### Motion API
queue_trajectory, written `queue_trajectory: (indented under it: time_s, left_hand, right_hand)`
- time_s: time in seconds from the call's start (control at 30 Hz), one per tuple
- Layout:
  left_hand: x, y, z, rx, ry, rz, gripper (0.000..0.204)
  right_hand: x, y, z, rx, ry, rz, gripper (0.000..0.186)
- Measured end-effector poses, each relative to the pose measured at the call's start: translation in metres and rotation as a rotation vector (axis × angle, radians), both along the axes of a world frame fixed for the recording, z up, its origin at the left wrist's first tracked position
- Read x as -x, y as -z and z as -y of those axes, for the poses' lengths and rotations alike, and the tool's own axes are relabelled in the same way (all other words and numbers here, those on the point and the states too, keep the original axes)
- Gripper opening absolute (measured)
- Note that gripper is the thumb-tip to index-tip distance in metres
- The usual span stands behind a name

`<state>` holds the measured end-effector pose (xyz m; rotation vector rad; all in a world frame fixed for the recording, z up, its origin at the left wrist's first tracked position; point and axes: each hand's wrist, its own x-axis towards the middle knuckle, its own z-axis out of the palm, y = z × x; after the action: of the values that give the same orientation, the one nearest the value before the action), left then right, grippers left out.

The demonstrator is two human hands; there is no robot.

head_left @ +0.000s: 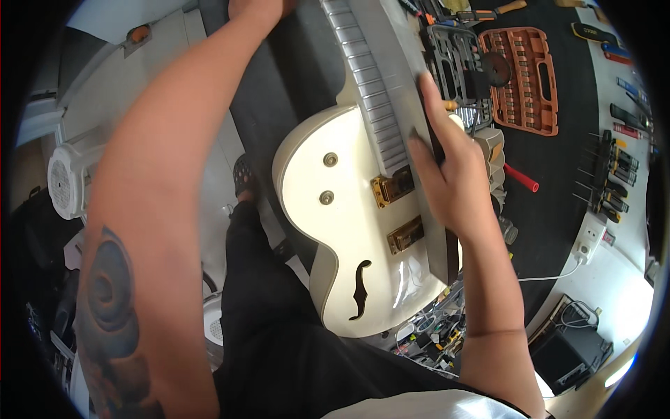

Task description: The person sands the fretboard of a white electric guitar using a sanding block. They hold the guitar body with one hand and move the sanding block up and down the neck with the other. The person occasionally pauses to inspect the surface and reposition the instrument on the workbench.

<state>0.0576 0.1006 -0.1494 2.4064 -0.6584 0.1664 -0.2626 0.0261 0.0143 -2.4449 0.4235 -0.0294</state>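
Note:
A cream hollow-body guitar (307,223) lies face up in front of me, with two gold pickups, two knobs and an f-shaped hole. Silver frets cross its fretboard (373,91), which looks silvery between them. Along the right side of the strip runs a long, straight grey bar (401,77), extending over the body past the pickups. My right hand (453,174) grips this bar, thumb on its left side and forefinger stretched along it. My left hand (258,7) is at the top edge, beside the neck; its fingers are cut off from view.
On the dark bench to the right lie an orange socket case (520,80), a dark tool case (450,59) and a red-handled tool (521,177). Screwdrivers (614,181) hang on the wall by a white socket (592,234). Small parts (426,335) crowd below the guitar. A white fan-like unit (66,181) stands left.

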Motion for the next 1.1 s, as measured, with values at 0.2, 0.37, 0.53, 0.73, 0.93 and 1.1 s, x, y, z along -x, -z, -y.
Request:
queue_trajectory:
  time_s: [0.2,0.37,0.53,0.73,0.93,1.1]
  left_hand:
    - [0.0,-0.004,0.01,0.041,0.032,0.085,0.046]
    - [-0.001,-0.003,0.004,0.009,-0.016,-0.026,0.048]
    - [0.014,-0.023,0.004,0.044,0.032,-0.072,0.049]
    - [0.008,-0.016,0.024,0.044,0.127,0.079,0.044]
    - [-0.003,-0.002,0.0,-0.051,-0.007,-0.036,0.047]
    - [0.004,-0.02,0.003,0.01,0.028,-0.108,0.043]
  right_hand:
    - [-0.164,0.002,0.037,0.313,-0.13,0.145,0.069]
    - [-0.065,-0.002,0.008,0.063,0.048,-0.084,0.069]
    - [-0.002,0.0,0.005,0.066,0.028,-0.033,0.071]
    - [-0.187,-0.018,0.048,0.198,-0.063,-0.042,0.071]
    - [-0.028,0.004,0.0,-0.002,0.033,-0.006,0.072]
    - [-0.055,0.006,0.013,0.09,-0.01,0.011,0.07]
